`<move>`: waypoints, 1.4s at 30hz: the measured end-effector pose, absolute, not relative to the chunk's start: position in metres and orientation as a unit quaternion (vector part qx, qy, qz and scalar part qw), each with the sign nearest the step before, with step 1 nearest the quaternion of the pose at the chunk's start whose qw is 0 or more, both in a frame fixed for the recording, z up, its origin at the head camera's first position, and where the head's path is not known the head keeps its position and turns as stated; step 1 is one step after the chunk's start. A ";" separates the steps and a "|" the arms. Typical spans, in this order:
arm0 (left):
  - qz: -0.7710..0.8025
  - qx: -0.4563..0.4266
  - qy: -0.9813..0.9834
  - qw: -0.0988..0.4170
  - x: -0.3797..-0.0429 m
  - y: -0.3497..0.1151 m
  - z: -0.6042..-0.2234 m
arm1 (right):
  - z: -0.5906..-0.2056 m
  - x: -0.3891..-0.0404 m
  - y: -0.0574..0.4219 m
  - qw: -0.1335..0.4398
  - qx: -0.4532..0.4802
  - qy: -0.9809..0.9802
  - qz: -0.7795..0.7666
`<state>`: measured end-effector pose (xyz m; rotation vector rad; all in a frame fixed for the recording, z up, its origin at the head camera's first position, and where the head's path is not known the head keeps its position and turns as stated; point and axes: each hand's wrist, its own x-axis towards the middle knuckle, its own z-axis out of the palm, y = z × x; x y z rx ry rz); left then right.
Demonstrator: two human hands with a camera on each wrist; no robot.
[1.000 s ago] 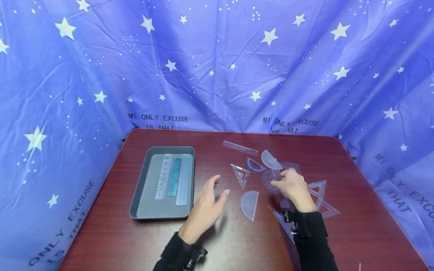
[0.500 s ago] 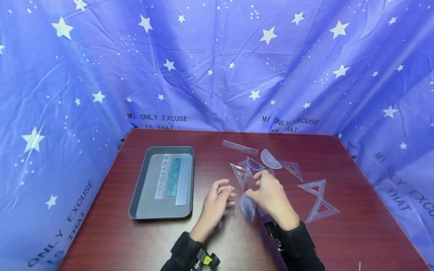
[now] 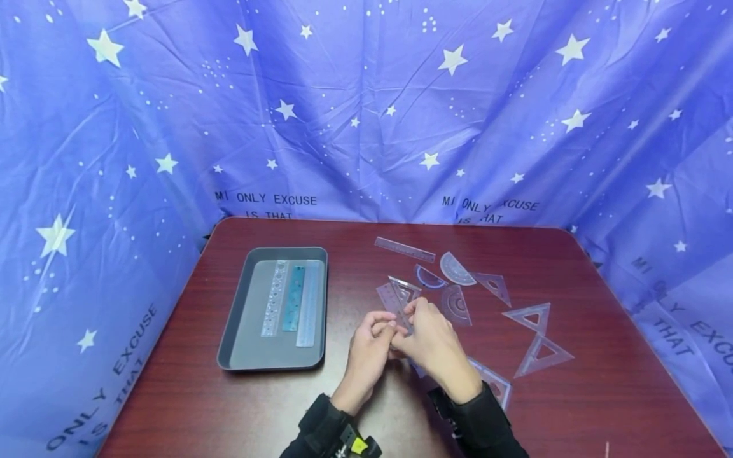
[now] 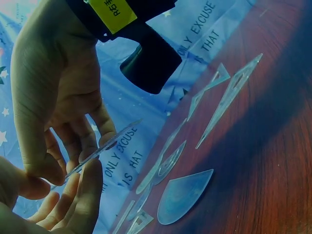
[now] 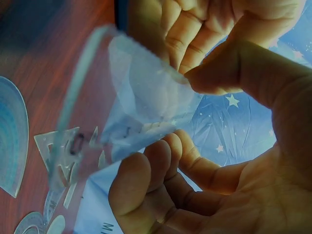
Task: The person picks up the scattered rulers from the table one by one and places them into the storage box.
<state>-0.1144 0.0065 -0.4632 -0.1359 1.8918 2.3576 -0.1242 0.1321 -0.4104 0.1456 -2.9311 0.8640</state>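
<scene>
In the head view my two hands meet over the front middle of the table. My right hand pinches a wide clear ruler between thumb and fingers. My left hand also pinches the ruler, its thumb and fingertips close against the right fingertips. The right wrist view shows the ruler's transparent end with a printed zero near the camera. The left wrist view has the ruler nearly edge-on. A small clear set square lies just beyond the hands. Below them is a half-round protractor, mostly hidden in the head view.
A grey tray at the left holds a patterned ruler, a teal ruler and a clear ruler. Several protractors and set squares lie right of the hands. A narrow ruler lies farther back.
My right hand has lifted the wide ruler from the right-hand pile and carried it left to the left hand. The left hand has moved slightly right, and its fingers have closed on the ruler.
</scene>
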 end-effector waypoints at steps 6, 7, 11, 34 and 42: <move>0.759 -0.054 0.647 0.038 -0.116 0.005 -0.464 | -0.412 -0.123 0.130 0.042 0.046 -0.958 0.279; 0.752 -0.057 0.656 0.034 -0.117 0.004 -0.464 | -0.412 -0.123 0.130 0.044 0.048 -0.958 0.281; 0.722 -0.063 0.689 0.019 -0.119 0.002 -0.462 | -0.413 -0.122 0.130 0.050 0.067 -0.951 0.297; 0.581 -0.071 0.809 -0.054 -0.152 -0.068 -0.434 | -0.402 -0.121 0.174 0.030 0.169 -0.928 0.329; 0.468 -0.075 0.880 -0.036 -0.177 -0.131 -0.423 | -0.411 -0.124 0.194 0.030 0.162 -0.933 0.320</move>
